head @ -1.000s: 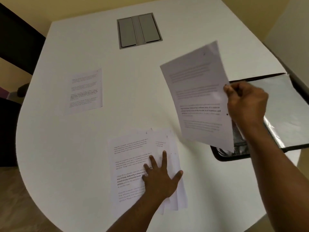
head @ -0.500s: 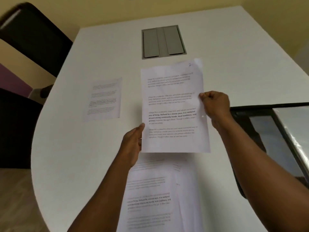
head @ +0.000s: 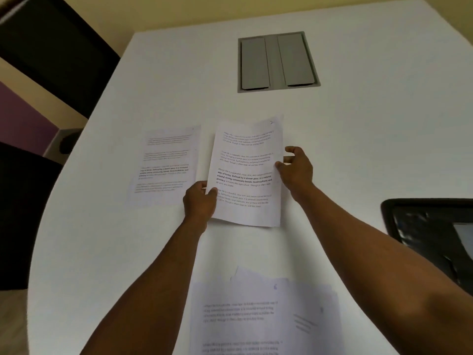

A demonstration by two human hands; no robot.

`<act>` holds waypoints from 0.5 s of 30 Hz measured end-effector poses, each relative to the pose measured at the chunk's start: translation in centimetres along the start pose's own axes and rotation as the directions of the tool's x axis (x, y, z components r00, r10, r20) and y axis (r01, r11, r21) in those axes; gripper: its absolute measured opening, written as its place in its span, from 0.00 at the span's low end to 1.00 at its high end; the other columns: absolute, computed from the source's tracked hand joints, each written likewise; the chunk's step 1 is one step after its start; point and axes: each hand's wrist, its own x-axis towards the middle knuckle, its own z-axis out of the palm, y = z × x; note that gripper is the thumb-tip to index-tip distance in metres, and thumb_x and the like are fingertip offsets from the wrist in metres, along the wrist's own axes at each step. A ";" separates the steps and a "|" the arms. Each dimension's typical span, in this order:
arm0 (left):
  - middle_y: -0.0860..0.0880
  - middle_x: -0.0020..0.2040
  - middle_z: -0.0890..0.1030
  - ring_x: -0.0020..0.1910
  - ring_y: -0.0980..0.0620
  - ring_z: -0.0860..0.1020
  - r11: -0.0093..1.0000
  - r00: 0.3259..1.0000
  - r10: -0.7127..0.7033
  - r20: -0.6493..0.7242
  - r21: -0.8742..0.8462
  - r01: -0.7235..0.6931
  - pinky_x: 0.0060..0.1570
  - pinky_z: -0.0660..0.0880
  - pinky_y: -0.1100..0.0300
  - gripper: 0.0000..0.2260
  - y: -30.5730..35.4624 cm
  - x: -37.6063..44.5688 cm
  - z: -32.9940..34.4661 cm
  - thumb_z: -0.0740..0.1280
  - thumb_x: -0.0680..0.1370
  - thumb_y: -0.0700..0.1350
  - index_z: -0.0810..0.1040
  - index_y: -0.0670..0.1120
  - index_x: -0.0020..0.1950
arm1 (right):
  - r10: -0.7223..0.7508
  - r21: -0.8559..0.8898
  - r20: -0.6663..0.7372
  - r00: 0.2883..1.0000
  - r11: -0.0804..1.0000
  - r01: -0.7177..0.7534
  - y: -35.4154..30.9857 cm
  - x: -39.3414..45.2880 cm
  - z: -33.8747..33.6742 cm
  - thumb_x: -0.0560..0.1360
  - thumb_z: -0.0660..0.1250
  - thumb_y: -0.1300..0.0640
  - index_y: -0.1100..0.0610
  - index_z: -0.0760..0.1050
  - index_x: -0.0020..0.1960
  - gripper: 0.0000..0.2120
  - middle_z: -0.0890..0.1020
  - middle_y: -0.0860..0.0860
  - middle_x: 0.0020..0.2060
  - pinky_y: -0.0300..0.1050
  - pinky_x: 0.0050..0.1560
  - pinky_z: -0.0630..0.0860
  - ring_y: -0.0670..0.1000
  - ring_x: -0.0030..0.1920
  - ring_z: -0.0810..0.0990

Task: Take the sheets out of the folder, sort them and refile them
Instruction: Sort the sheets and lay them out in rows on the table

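Note:
A printed white sheet (head: pixel 247 172) is held low over the white table, just right of another printed sheet (head: pixel 166 165) that lies flat. My left hand (head: pixel 201 202) pinches the held sheet's lower left edge. My right hand (head: pixel 297 169) is at its right edge with the fingers spread apart, thumb touching the paper. A loose stack of several printed sheets (head: pixel 263 316) lies near me at the bottom of the view. The open black folder (head: pixel 430 226) with clear sleeves sits at the right edge, partly cut off.
The white table (head: pixel 358 149) has a grey recessed cable hatch (head: pixel 277 61) at the far middle. A dark chair (head: pixel 51 42) stands beyond the table's left curved edge, and another dark shape (head: pixel 20 213) is at the left.
The held sheet has moved away from me and down toward the table, beside the flat sheet. My right hand has loosened from a pinch to spread fingers.

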 end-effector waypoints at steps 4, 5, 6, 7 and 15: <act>0.42 0.65 0.76 0.63 0.44 0.75 0.944 0.976 0.210 -0.049 0.270 -0.190 0.60 0.72 0.57 0.22 -0.6 2.3 1.1 0.68 0.77 0.42 0.70 0.43 0.70 | -0.046 -0.062 0.016 0.999 0.997 0.047 1.0 2.6 2.8 0.75 0.67 0.62 0.53 0.71 0.65 0.20 0.81 0.51 0.53 0.48 0.54 0.79 0.51 0.51 0.80; 0.41 0.65 0.75 0.63 0.43 0.74 0.902 0.960 0.275 -0.051 0.360 -0.239 0.61 0.71 0.55 0.23 -1.2 2.8 1.3 0.68 0.77 0.43 0.69 0.44 0.71 | -0.059 -0.099 0.021 0.998 0.993 0.061 1.3 3.2 3.3 0.75 0.67 0.62 0.53 0.72 0.65 0.19 0.80 0.52 0.55 0.48 0.56 0.78 0.52 0.53 0.80; 0.41 0.64 0.75 0.63 0.43 0.72 0.843 0.942 0.334 -0.044 0.460 -0.277 0.60 0.71 0.53 0.23 -1.8 3.3 1.4 0.68 0.77 0.46 0.69 0.44 0.71 | -0.075 -0.146 0.028 0.997 0.986 0.078 1.6 3.7 3.7 0.75 0.67 0.62 0.54 0.72 0.65 0.19 0.80 0.53 0.58 0.48 0.58 0.76 0.53 0.55 0.80; 0.41 0.63 0.73 0.63 0.43 0.71 0.778 0.924 0.379 -0.041 0.554 -0.295 0.60 0.70 0.52 0.23 -2.5 3.8 1.5 0.68 0.77 0.49 0.70 0.45 0.71 | -0.093 -0.200 0.037 0.995 0.975 0.098 1.9 4.2 4.1 0.76 0.67 0.61 0.54 0.72 0.66 0.19 0.78 0.54 0.60 0.48 0.60 0.75 0.55 0.57 0.79; 0.43 0.79 0.55 0.77 0.41 0.54 0.656 0.961 0.275 -0.035 0.737 -0.161 0.75 0.52 0.45 0.27 -7.1 7.4 0.1 0.54 0.81 0.57 0.59 0.45 0.77 | -0.349 -0.642 0.366 0.862 0.576 0.506 3.8 2.3 7.1 0.76 0.59 0.33 0.54 0.64 0.74 0.34 0.61 0.55 0.76 0.53 0.74 0.55 0.55 0.76 0.58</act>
